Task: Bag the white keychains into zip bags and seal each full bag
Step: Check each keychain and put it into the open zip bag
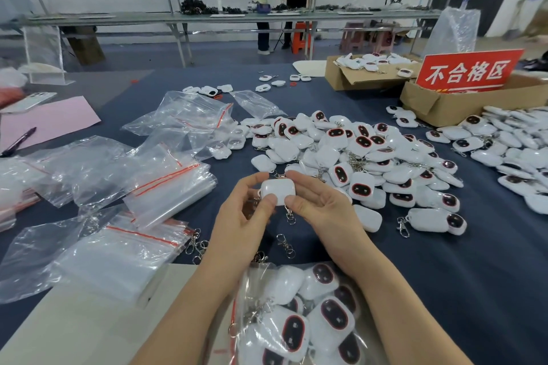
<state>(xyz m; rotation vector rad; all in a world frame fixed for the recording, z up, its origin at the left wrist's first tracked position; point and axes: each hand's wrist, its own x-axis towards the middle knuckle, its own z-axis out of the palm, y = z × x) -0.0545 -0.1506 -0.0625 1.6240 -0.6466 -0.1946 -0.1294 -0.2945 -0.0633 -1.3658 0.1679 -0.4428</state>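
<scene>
Mid-frame, over the dark blue worktop (474,275), we see one white keychain (278,190), plain back toward the camera, held between both hands. The left hand (246,210) grips its left side, thumb pressed on the lower edge, fingers curled over the top. The right hand (321,204) pinches the right side, thumb low, forefinger on the upper corner. The metal clip (289,215) dangles below, between the thumbs.

- 6 o'clock from the hands, between the forearms: a zip bag (255,278) holding several keychains, dark oval faces up. We cannot tell whether its seal is closed.
- 2 o'clock, just beyond the right hand: a loose pile of keychains (364,157), spreading on toward 3 o'clock.
- 9 to 10 o'clock: empty zip bags (169,187) with red strips, some stacked, some scattered.
- 1 o'clock, far side: cardboard boxes (350,80), one with a red sign (468,71).
- 10 o'clock, far left: a pink sheet (50,118) and a pen (17,141).
</scene>
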